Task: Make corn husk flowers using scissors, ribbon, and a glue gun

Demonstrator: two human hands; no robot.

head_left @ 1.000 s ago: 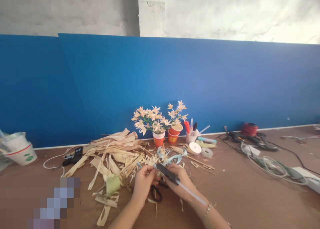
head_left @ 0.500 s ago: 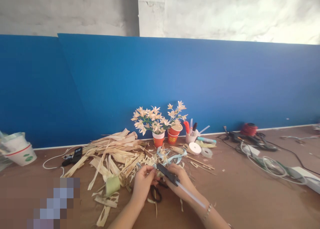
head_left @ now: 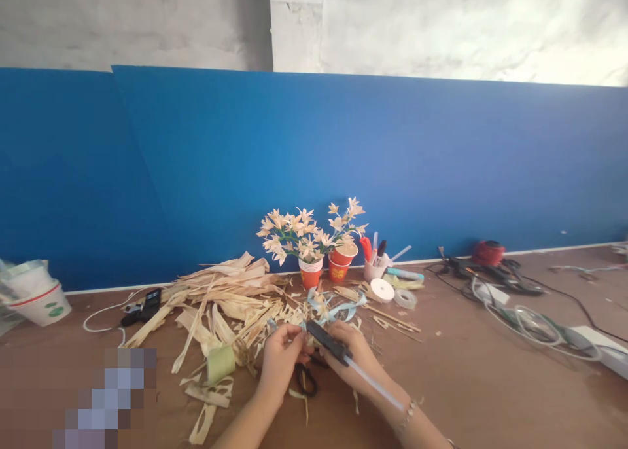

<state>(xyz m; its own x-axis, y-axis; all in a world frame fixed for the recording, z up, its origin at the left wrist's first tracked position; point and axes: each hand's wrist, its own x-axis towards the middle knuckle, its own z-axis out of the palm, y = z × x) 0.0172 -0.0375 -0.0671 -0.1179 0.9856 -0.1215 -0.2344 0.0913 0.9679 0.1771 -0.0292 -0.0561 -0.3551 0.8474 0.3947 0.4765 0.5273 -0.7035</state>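
Observation:
My right hand [head_left: 354,352] is closed around a black glue gun [head_left: 328,343], with a long whitish glue stick [head_left: 377,383] sticking out of its back end over my wrist. The gun's front end points at the fingertips of my left hand [head_left: 283,357]. Those fingers are pinched together, and whatever small piece they hold is too small to make out. Just below lies a pair of scissors with black handles [head_left: 307,380], partly hidden by my hands. Pale blue strips [head_left: 346,308] and dry husk scraps lie right beyond my fingers.
Dry husks [head_left: 235,288] heap to the left, with a green tape roll [head_left: 221,364] before them. Husk flowers [head_left: 294,230] stand in red paper cups [head_left: 311,275] at the blue partition [head_left: 343,141]. A pen cup [head_left: 375,269], tape rolls [head_left: 381,290] and cables [head_left: 530,328] lie to the right.

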